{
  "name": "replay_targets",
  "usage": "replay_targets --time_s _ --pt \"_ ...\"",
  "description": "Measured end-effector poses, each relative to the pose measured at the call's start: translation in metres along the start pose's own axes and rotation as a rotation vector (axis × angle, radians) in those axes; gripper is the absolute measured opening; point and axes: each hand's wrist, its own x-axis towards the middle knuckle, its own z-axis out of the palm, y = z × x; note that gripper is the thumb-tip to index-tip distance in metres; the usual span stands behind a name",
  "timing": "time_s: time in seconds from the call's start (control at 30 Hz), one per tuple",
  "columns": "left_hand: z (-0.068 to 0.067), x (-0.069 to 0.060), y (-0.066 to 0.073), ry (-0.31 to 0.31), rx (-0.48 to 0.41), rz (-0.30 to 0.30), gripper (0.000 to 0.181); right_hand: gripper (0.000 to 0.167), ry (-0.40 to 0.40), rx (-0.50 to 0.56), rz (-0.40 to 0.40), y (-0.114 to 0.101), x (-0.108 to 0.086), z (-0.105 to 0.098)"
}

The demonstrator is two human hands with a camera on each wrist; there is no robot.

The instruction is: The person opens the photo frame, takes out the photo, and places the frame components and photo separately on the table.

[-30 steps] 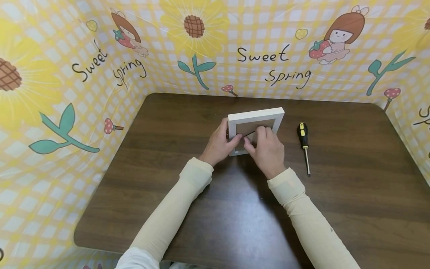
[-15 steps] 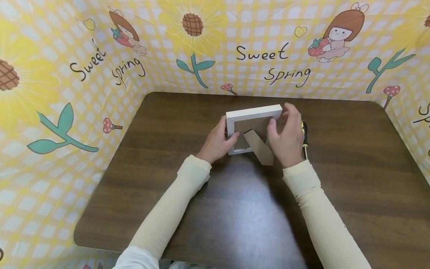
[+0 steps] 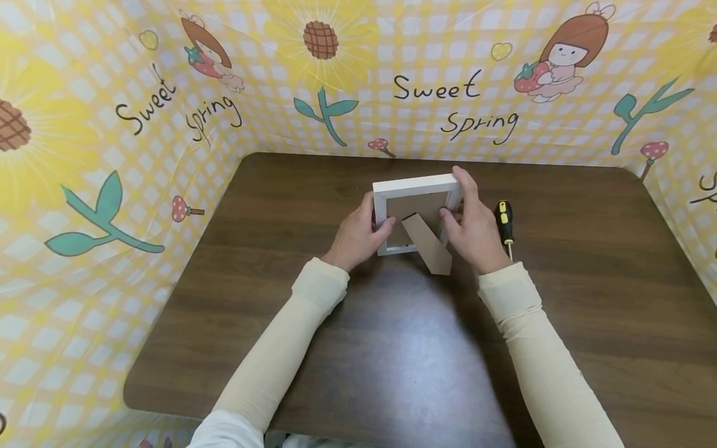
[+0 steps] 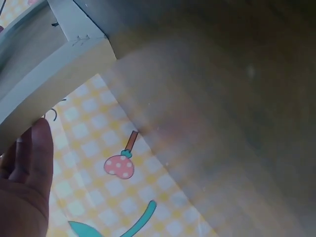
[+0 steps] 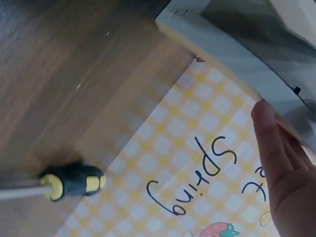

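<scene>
Grip: both hands clamped on white photo frame (image 3: pixel 414 185), just above centre of head view, back side facing the person. L hand (image 3: pixel 357 235) holds its left edge, R hand (image 3: pixel 477 231) its right edge, thumbs on near face. Brown strut (image 3: pixel 430 249) juts from the backing (image 3: pixel 422 204), slanting to lower right; can't tell if its tip touches the bench (image 3: pixel 224 323). Bench: dk brown wood-grain, rounded corners, bright glare low centre, dk shadow just right of it. Screwdriver (image 3: pixel 505 224), blk/yel handle, lies right of R hand, shaft partly hidden by cuff. Room: yel/wht checked cloth (image 3: pixel 381 118) round far edge & sides, creased at left, printed w/ sunflowers (image 3: pixel 321 40), "Sweet Spring" lettering (image 3: pixel 437 88), girl figures (image 3: pixel 562 53), spotted mushrooms (image 3: pixel 653 151). Pale sleeves (image 3: pixel 280 351) enter from bottom of pic.
</scene>
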Motion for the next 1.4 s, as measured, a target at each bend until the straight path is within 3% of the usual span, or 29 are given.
replay_targets --time_s 0.17,0.3,0.5,0.67,0.97,1.1,1.3,1.4 --pt "-0.003 0.002 0.003 -0.013 0.047 -0.021 0.047 0.079 0.017 -0.094 -0.048 0.002 0.0 0.0" --pt "-0.004 0.002 0.004 0.007 0.119 -0.001 0.047 0.088 0.008 -0.124 -0.03 0.003 -0.002 0.002" --pt "-0.001 -0.005 0.007 0.096 0.379 0.089 0.085 0.093 0.009 -0.142 0.021 0.007 -0.009 0.006" --pt "0.004 -0.011 0.006 0.168 0.501 0.097 0.099 0.087 -0.039 -0.253 -0.018 0.012 -0.015 0.008" --pt "0.015 -0.015 0.0 0.129 0.509 0.044 0.103 0.088 -0.166 -0.216 0.0 0.021 -0.023 0.012" --pt "0.013 -0.012 0.0 0.082 0.484 0.026 0.105 0.087 -0.171 -0.212 -0.014 0.022 -0.022 0.012" --pt "0.002 -0.009 0.005 -0.04 0.419 -0.069 0.11 0.082 -0.147 -0.237 -0.059 0.017 -0.018 0.009" --pt "-0.002 -0.009 0.007 -0.071 0.406 -0.088 0.112 0.08 -0.142 -0.237 -0.05 0.014 -0.017 0.007"
